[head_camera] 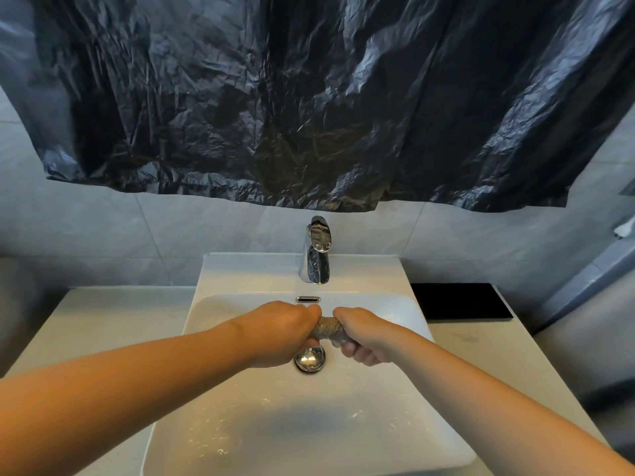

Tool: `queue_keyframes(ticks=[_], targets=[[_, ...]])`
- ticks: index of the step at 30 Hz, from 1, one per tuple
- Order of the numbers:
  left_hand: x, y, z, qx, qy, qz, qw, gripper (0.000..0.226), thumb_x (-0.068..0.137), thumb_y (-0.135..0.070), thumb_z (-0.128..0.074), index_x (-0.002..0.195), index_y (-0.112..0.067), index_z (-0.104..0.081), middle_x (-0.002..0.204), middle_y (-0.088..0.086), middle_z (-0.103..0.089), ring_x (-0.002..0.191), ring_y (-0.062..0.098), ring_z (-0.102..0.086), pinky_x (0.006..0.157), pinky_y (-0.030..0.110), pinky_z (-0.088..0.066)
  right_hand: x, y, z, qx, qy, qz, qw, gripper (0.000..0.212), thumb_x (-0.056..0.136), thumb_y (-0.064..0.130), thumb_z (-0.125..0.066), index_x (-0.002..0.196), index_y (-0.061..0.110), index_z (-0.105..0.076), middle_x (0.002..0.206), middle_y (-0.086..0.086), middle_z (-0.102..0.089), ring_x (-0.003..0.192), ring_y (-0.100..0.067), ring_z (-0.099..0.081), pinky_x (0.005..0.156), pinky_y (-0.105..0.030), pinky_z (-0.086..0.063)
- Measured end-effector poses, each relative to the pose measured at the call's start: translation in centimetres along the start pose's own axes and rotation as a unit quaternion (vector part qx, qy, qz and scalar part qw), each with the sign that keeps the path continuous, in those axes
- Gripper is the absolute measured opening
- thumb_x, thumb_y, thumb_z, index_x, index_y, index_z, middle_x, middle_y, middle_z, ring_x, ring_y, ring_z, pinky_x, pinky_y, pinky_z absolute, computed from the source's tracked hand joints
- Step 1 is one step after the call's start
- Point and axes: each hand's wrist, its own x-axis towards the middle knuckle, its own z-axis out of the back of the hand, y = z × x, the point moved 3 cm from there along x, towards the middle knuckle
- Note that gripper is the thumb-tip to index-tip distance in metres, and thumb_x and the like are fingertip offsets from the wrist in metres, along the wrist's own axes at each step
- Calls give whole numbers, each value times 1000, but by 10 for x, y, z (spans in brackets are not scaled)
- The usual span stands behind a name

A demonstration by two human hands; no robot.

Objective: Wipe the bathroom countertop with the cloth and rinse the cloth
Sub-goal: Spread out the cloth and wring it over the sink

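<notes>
Mid-frame, above the sink (240, 424) drain (310, 359), the left hand (281, 333) and right hand (360, 336) both clench a rolled grey cloth (328, 329); fists nearly touching. The faucet (316, 252) stands just behind.

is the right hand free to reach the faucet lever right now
Likely not at once: the right hand grips one end of the twisted cloth, the left hand the other. Nothing stands between it and the faucet lever, so it would only need to let go first.
</notes>
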Motion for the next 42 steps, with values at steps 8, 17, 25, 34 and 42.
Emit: queue_keyframes(ticks=[8, 17, 25, 34, 42], targets=[[-6, -8, -4, 6, -9, -26, 1000, 24, 98, -38, -43, 106, -16, -43, 96, 8, -57, 68, 18, -44, 62, 30, -33, -7, -13, -5, 68, 49, -63, 995, 29, 85, 31, -31, 66, 15, -46, 48, 3, -37, 36, -8, -21, 35, -16, -18], [-13, -10, -6, -139, -13, 1, 990, 26, 92, -45, -53, 97, -22, -42, 87, 1, -58, 70, 16, -51, 60, 29, -40, -33, -23, -2, 12, -217, 178, 960, 37, 96, 34, -40, 74, 8, -54, 65, -6, -55, 50, -14, -47, 51, -27, -42], [-7, -46, -23, -661, 21, 108, 742, 40, 93, -38, -52, 99, -1, -66, 88, 15, -72, 74, 21, -68, 72, 31, -58, -75, -87, 22, 227, -237, 286, 900, 32, 85, -5, -59, 105, 20, -66, 106, -7, -67, 85, -10, -66, 65, -23, -53], [68, -137, -47, -620, -76, 207, 753, 39, 94, -37, -52, 83, -1, -64, 66, 15, -61, 57, 23, -58, 60, 33, -51, -78, -176, 92, 460, -124, 255, 841, 63, 66, 6, -81, 123, 12, -56, 116, -11, -67, 103, -22, -67, 79, -28, -56], [172, -241, -50, -630, -35, 135, 764, 42, 76, -60, -66, 93, -22, -63, 86, 2, -67, 68, 20, -64, 62, 25, -51, -64, -267, 227, 389, -142, 218, 884, 20, 89, 10, -62, 107, 2, -65, 100, -17, -72, 93, -23, -70, 75, -27, -56]])
